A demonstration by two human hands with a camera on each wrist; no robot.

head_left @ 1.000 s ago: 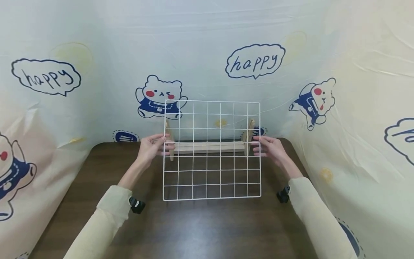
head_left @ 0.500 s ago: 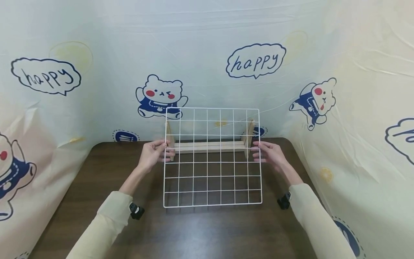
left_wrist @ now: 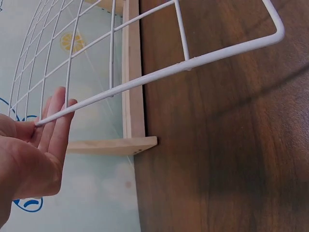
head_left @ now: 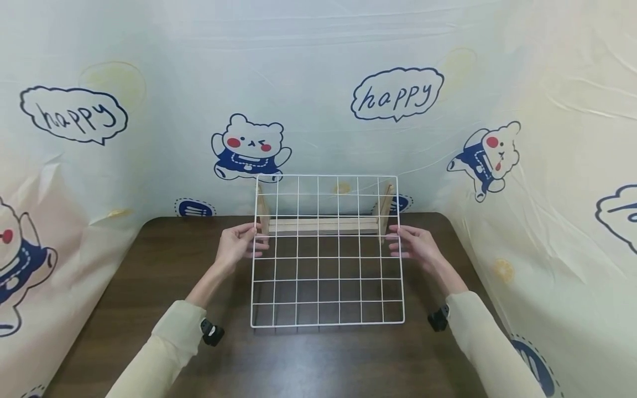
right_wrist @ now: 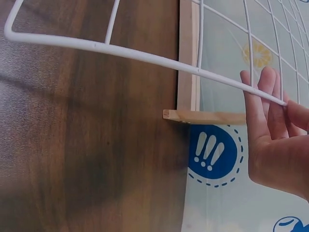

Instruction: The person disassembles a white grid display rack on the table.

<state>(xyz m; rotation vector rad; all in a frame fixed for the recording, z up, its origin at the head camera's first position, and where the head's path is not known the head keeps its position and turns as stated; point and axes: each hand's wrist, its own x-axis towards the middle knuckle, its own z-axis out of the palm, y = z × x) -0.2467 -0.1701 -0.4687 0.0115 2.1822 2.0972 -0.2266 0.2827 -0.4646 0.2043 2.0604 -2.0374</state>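
Observation:
A white wire grid panel (head_left: pixel 318 257) stands tilted in the middle of the head view, its lower edge towards me. My left hand (head_left: pixel 235 244) pinches its left side rod between thumb and fingers, about midway up. On the opposite rod, my right hand (head_left: pixel 419 245) does the same at a similar height. Both wrist views show the fingers spread behind the side rod (left_wrist: pixel 149 77), and the panel's lower corner over the dark tabletop. Behind the panel is a pale wooden stand (head_left: pixel 328 225), a long crossbar between two upright end pieces, partly seen through the wires.
The dark wood-grain table (head_left: pixel 164 265) reaches back to a pale printed cloth (head_left: pixel 318 83) with bears and speech bubbles. This cloth also rises on the left and right. A small black device (head_left: pixel 213 333) is strapped at each wrist.
Both hands have brought the grid panel lower in the head view, its top and bottom edges sinking together. The wooden stand has stayed in place, and the grip looks the same.

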